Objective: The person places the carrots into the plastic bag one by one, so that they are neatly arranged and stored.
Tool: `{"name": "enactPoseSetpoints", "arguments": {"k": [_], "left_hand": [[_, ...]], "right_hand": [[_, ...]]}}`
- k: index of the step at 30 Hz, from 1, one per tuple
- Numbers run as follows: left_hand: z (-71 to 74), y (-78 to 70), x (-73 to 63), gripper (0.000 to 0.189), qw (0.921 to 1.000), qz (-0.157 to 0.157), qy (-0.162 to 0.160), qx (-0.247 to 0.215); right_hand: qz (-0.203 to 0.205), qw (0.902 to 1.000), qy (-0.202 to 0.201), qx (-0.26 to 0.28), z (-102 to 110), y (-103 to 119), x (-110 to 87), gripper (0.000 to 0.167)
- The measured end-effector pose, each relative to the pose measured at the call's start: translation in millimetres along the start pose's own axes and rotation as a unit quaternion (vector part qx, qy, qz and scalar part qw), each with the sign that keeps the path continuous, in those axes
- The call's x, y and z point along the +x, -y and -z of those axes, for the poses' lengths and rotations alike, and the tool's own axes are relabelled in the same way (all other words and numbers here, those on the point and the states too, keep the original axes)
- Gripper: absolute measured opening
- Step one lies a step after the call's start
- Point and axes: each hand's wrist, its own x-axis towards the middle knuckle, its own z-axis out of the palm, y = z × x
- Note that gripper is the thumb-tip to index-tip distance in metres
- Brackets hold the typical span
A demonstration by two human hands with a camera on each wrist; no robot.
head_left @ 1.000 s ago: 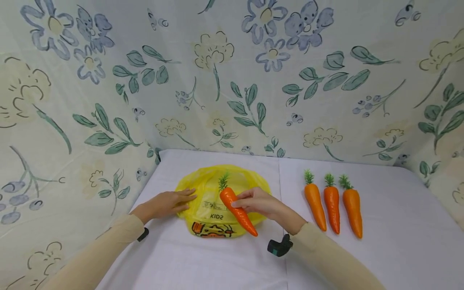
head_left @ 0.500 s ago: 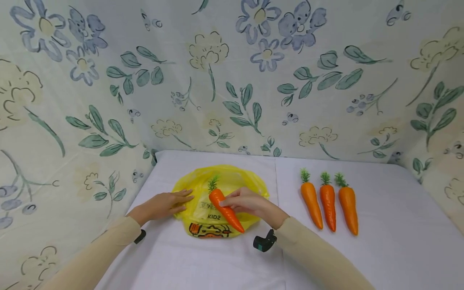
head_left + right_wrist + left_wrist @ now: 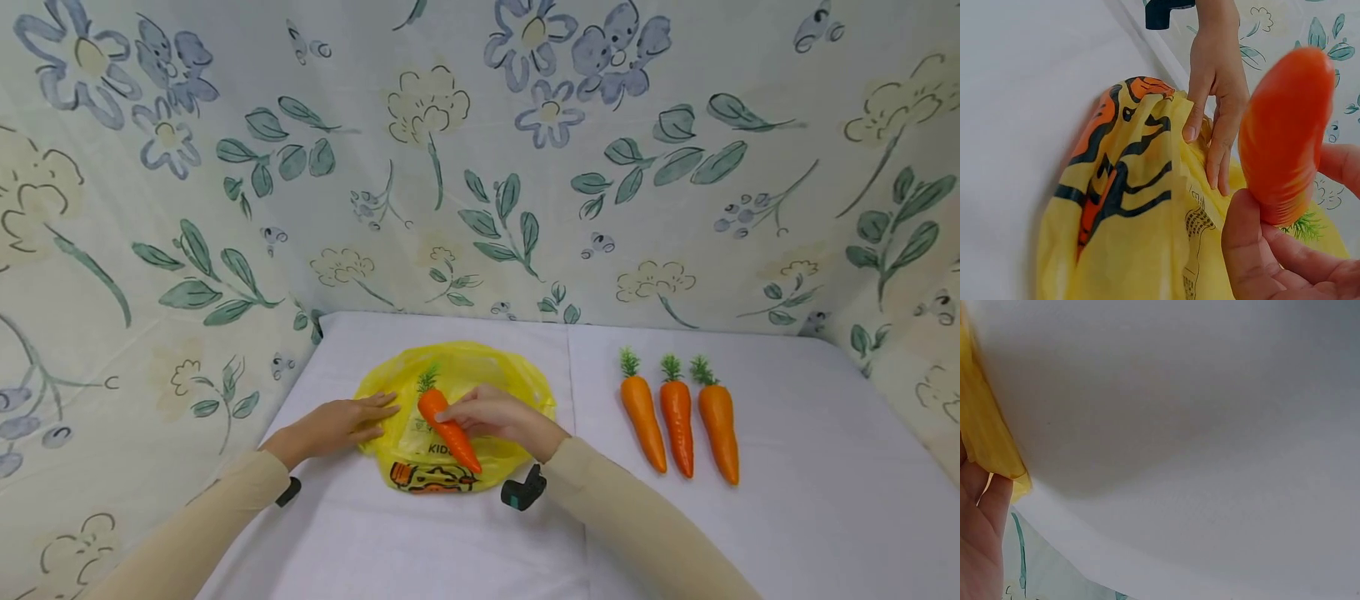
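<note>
My right hand (image 3: pixel 498 419) pinches an orange-red carrot (image 3: pixel 452 433) between thumb and fingers, over the middle of a yellow plastic bag (image 3: pixel 405 367). The carrot's green leafy top points away from me and its tip towards me. In the right wrist view the carrot (image 3: pixel 1288 137) looms close, gripped near its leafy end. On the bag's left edge rests my left hand (image 3: pixel 337 427), fingers spread and fairly straight. The right wrist view shows the left hand (image 3: pixel 1219 106) touching the opening of the bag (image 3: pixel 1129 237), which bears a printed cartoon face.
Three more carrots lie side by side to the right: an orange one (image 3: pixel 643 423), a redder one (image 3: pixel 678 429) and another orange one (image 3: pixel 720 433). A white cloth (image 3: pixel 817 467) covers the table. Floral fabric (image 3: pixel 480 167) hangs behind and at the sides.
My right hand has carried the carrot leftwards, further over the yellow bag. The left hand has stayed on the bag's left edge. The head view has shifted slightly.
</note>
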Motion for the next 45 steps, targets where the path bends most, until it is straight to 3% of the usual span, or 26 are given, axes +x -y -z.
{"name": "enactPoseSetpoints", "arguments": {"k": [7, 15, 21, 35, 45], "left_hand": [[1.3, -3.0, -0.2, 0.05, 1.0, 0.002, 0.001, -0.004], [2.3, -3.3, -0.5, 0.049, 0.9999, 0.003, 0.0, -0.011], [-1.1, 1.1, -0.5, 0.05, 0.9999, 0.0, -0.002, -0.012], [-1.2, 4.2, 0.8, 0.051, 1.0, -0.005, -0.005, 0.0], [-1.1, 5.7, 1.7, 0.051, 1.0, -0.005, -0.002, -0.006]], "right_hand": [[-0.01, 0.9996, -0.001, 0.028, -6.2, -1.0, 8.3, 0.036], [-0.023, 0.9978, -0.02, 0.059, -12.3, -0.5, 17.8, 0.029], [-0.031, 0.9954, -0.058, 0.07, -17.5, 0.0, 27.6, 0.02], [-0.047, 0.9903, -0.097, 0.087, -28.6, 1.9, 42.3, 0.032], [-0.037, 0.9868, -0.124, 0.098, -32.6, -0.6, 51.9, 0.033]]}}
